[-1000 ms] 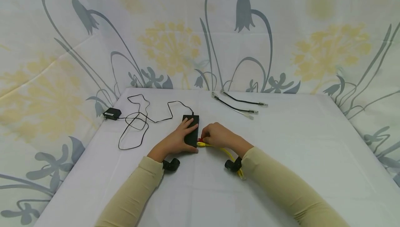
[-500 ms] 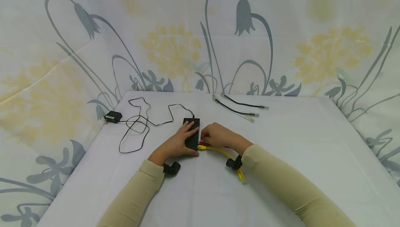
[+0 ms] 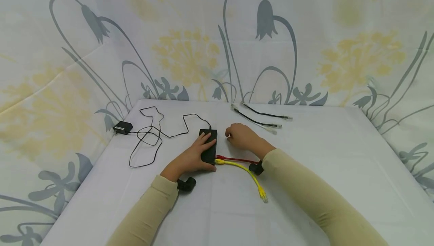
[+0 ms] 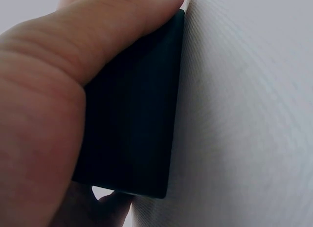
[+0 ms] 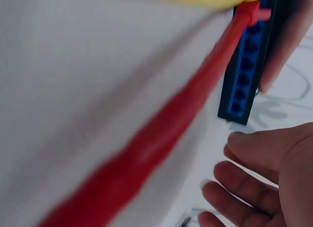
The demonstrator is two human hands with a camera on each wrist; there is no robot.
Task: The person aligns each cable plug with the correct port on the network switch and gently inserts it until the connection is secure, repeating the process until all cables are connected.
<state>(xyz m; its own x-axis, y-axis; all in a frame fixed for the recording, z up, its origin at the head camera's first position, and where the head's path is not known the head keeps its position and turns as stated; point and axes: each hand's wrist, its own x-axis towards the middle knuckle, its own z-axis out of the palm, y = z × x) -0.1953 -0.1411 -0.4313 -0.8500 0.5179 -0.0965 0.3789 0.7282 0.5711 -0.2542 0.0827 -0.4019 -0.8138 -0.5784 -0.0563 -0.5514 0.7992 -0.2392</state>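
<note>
A black network switch (image 3: 209, 153) lies on the white table, and my left hand (image 3: 190, 158) holds it, fingers spread over its top and thumb at the near end. Its row of blue ports (image 5: 239, 90) faces right. A yellow network cable (image 3: 245, 168) and a red network cable (image 3: 237, 159) are plugged in side by side at the near end of that row; the red one's far end is hidden behind my right wrist. My right hand (image 3: 242, 136) is just right of the switch, fingers loosely bent, holding nothing and apart from both cables.
Two short black network cables (image 3: 255, 118) lie at the back, with a pale cable end (image 3: 271, 130) beside them. A power adapter (image 3: 123, 127) sits at the left edge, its looped thin cord (image 3: 159, 135) running to the switch. Patterned cloth (image 3: 190, 57) hangs behind.
My right hand has let go of the red cable's plug and moved away from the near ports, up and slightly right. My left hand keeps holding the switch.
</note>
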